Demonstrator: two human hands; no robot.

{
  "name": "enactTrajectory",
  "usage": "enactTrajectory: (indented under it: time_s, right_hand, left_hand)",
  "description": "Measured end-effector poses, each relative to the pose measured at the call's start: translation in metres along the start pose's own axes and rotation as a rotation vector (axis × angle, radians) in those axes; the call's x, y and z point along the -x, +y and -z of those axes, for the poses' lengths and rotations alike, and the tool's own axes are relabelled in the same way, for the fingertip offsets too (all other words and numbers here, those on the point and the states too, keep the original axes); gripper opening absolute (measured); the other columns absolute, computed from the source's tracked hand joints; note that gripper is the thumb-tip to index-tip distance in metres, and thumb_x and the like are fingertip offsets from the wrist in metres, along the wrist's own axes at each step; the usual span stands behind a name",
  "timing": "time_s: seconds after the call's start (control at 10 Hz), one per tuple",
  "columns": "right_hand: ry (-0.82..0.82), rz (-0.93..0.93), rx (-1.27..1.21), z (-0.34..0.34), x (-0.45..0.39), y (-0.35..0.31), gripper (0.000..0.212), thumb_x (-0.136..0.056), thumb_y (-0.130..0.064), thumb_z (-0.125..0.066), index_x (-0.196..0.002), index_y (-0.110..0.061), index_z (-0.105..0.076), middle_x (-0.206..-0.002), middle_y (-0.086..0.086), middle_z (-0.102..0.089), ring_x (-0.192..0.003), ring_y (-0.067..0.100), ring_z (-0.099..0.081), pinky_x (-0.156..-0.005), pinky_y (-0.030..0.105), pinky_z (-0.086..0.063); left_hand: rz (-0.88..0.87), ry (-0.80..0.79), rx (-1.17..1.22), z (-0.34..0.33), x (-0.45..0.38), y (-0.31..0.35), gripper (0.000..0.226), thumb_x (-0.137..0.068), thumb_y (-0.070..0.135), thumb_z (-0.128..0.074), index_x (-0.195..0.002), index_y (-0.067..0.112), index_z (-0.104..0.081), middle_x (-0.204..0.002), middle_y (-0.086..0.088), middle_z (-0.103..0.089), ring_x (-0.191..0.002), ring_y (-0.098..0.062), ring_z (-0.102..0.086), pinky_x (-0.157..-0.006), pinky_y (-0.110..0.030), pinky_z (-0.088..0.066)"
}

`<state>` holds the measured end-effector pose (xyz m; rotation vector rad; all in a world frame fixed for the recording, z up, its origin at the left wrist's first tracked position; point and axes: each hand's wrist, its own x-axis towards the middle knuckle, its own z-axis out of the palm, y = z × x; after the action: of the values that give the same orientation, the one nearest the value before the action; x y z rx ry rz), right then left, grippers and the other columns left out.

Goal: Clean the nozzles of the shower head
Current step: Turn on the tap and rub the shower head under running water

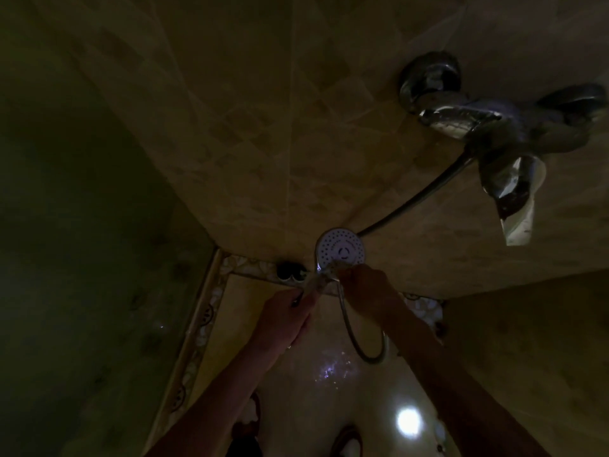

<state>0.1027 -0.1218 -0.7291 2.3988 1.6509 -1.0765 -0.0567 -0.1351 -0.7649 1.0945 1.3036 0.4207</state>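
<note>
Head view, what's held?
— Left hand [286,308] grips the shower head's [340,249] handle; white nozzle face sits just past centre toward five o'clock
— Right hand [364,285]?
— Fingers curled at the face's lower edge; too dark to tell what they pinch. Hose [359,341] loops below

We see a glossy beige tiled shower floor [290,407], dim and wet, with a bright round light reflection near right and scattered glints at its middle. A patterned mosaic border [201,328] runs along its left and far edges. In the far corner a dark round object [290,271] sits, too dim to identify.
</note>
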Motion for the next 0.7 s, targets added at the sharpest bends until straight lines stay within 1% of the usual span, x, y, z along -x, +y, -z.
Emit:
enactTrajectory:
  time_s: [0.1,0.2,0.3,0.4,0.5,0.6,0.7]
  right_hand:
    - [0.024,-0.013,-0.008,0.016,-0.012,0.000,0.041,-0.102,-0.023,-0.032,-0.139,-0.006,-0.040,-0.130,0.017,-0.053,-0.119,0.035,-0.051,-0.092,0.039,-0.041]
    - [0.001,-0.094,-0.001,0.017,-0.016,0.016,0.039,-0.102,-0.019,-0.029,-0.133,0.001,-0.042,-0.102,0.009,-0.056,-0.115,0.035,-0.053,-0.088,0.038,-0.042]
    - [-0.038,-0.140,-0.059,0.011,0.001,0.015,0.038,-0.102,-0.024,-0.032,-0.115,0.003,-0.055,-0.066,-0.001,-0.034,-0.108,0.040,-0.058,-0.084,0.037,-0.045]
    - [-0.090,0.016,0.019,0.000,0.005,0.007,0.038,-0.103,-0.022,-0.030,-0.115,0.002,-0.055,-0.065,-0.003,-0.031,-0.107,0.040,-0.057,-0.086,0.041,-0.044]
    - [-0.041,0.037,-0.068,0.004,0.002,-0.007,0.037,-0.103,-0.022,-0.031,-0.116,0.001,-0.056,-0.077,0.007,-0.054,-0.106,0.039,-0.058,-0.084,0.038,-0.044]
    - [0.055,-0.030,-0.142,0.017,-0.009,-0.003,0.039,-0.102,-0.028,-0.035,-0.111,0.001,-0.059,-0.082,0.011,-0.058,-0.103,0.040,-0.059,-0.077,0.034,-0.041]
    - [0.091,-0.159,-0.176,0.025,-0.015,0.016,0.046,-0.101,-0.036,-0.035,-0.105,0.004,-0.058,-0.064,-0.001,-0.040,-0.100,0.039,-0.059,-0.071,0.030,-0.035]
  left_hand:
    - [0.010,0.000,0.007,0.004,0.000,-0.002,0.043,-0.096,0.033,-0.056,-0.059,0.013,-0.052,-0.045,0.000,-0.047,-0.035,-0.016,-0.038,-0.039,-0.024,-0.028]
    - [0.003,-0.012,0.003,0.007,0.002,-0.002,0.041,-0.097,0.033,-0.054,-0.064,0.008,-0.054,-0.046,-0.003,-0.049,-0.033,-0.015,-0.037,-0.039,-0.025,-0.028]
    - [-0.004,0.000,0.038,0.008,0.004,0.000,0.037,-0.098,0.030,-0.054,-0.069,0.005,-0.055,-0.057,-0.013,-0.051,-0.037,-0.019,-0.038,-0.041,-0.027,-0.028]
    - [0.019,0.020,0.045,0.005,0.005,0.002,0.037,-0.097,0.030,-0.055,-0.069,0.006,-0.055,-0.050,-0.004,-0.050,-0.037,-0.017,-0.038,-0.040,-0.025,-0.026]
    - [0.033,0.029,0.049,0.002,0.004,0.002,0.039,-0.097,0.030,-0.055,-0.063,0.010,-0.051,-0.043,0.004,-0.048,-0.033,-0.015,-0.036,-0.039,-0.024,-0.025]
    - [0.050,0.028,0.051,0.002,0.004,0.000,0.040,-0.096,0.032,-0.056,-0.063,0.011,-0.052,-0.044,0.004,-0.049,-0.034,-0.015,-0.037,-0.038,-0.023,-0.027]
    - [0.058,0.018,0.076,0.005,0.004,-0.001,0.038,-0.096,0.033,-0.056,-0.065,0.012,-0.052,-0.046,0.004,-0.050,-0.034,-0.012,-0.039,-0.037,-0.023,-0.027]
